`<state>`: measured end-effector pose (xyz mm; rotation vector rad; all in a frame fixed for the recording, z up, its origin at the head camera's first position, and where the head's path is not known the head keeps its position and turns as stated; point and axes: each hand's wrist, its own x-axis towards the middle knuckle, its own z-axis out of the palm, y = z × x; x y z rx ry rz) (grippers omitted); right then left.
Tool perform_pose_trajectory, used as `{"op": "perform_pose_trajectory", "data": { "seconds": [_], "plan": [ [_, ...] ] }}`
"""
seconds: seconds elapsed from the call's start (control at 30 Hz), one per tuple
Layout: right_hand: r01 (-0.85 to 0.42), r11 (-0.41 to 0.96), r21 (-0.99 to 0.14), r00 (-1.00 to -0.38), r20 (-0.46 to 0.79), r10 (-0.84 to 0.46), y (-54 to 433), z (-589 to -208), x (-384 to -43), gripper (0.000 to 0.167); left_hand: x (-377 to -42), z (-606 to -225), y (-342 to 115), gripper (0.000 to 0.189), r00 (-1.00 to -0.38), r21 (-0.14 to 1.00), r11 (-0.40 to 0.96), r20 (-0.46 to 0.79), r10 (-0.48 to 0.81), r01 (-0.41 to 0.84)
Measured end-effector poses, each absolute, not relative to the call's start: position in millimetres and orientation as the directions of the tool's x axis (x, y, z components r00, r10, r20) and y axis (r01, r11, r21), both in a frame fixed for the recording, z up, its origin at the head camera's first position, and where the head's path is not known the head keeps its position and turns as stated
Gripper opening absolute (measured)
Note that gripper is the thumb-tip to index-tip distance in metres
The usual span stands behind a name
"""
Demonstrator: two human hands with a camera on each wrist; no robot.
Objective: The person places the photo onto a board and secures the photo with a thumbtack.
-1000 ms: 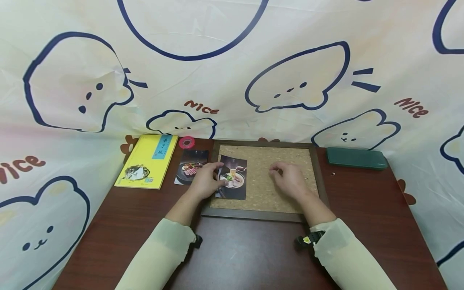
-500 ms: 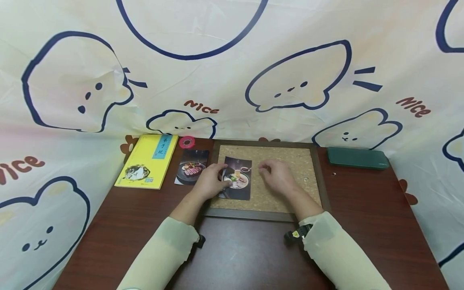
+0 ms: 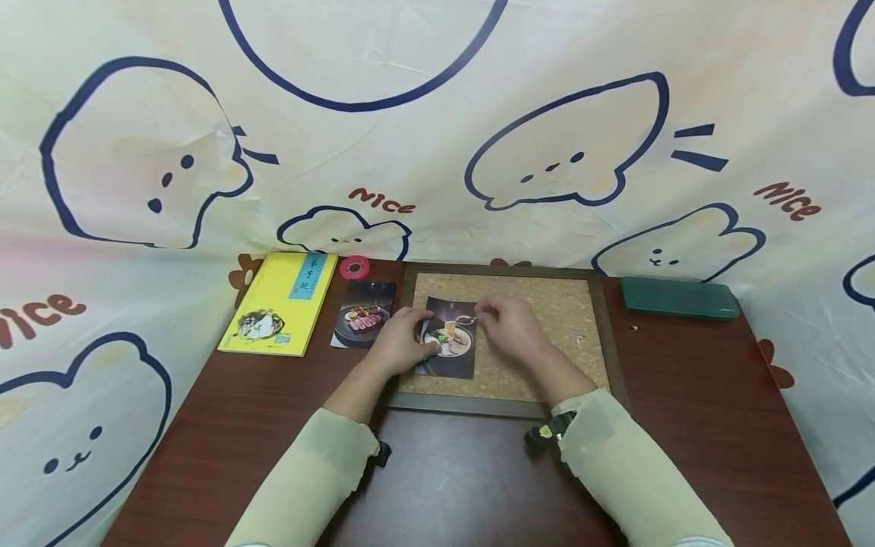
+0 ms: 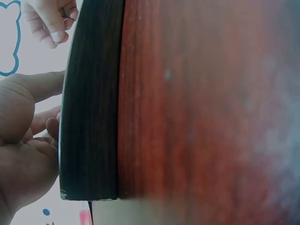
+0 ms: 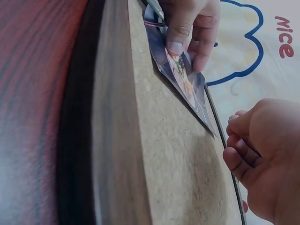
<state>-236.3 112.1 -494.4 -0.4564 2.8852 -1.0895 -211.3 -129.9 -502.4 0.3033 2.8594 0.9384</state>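
Note:
A photo of a noodle bowl (image 3: 451, 338) lies over the left part of a framed cork board (image 3: 557, 319). My left hand (image 3: 399, 342) grips its left side, thumb on the printed face and fingers near the top left corner. In the right wrist view the photo (image 5: 187, 77) tilts up off the cork under the left hand (image 5: 193, 28). My right hand (image 3: 509, 327) is at the photo's upper right edge, thumb and forefinger pinched together. In the left wrist view, a tiny pin-like thing shows at the right hand's (image 4: 47, 21) fingertips, too small to make out clearly.
Left of the board lie a second photo (image 3: 362, 315) of sliced meat, a yellow book (image 3: 283, 296) and a pink ring-shaped roll (image 3: 355, 267). A green case (image 3: 680, 298) lies at the right. Small clear bits (image 3: 579, 337) show on the cork. A patterned cloth stands behind.
The left hand has shifted the noodle photo slightly right over the cork. My right hand has moved left, from the middle of the board to the photo's upper right edge.

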Motion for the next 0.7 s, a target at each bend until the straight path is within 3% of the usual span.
{"op": "perform_pose_trajectory", "data": {
  "seconds": [0.37,0.7],
  "plan": [
    [-0.228,0.733,-0.641,-0.962,0.034,-0.27,99,-493,-252,0.014,-213,-503,-129,0.068,-0.974,0.602,0.788,-0.071,0.217,0.131],
    [-0.271,0.732,-0.625,-0.945,0.03,-0.325,85,-494,-266,0.014,-214,-504,-132,0.067,-0.976,0.618,0.777,-0.074,0.204,0.116]
  ]
}}
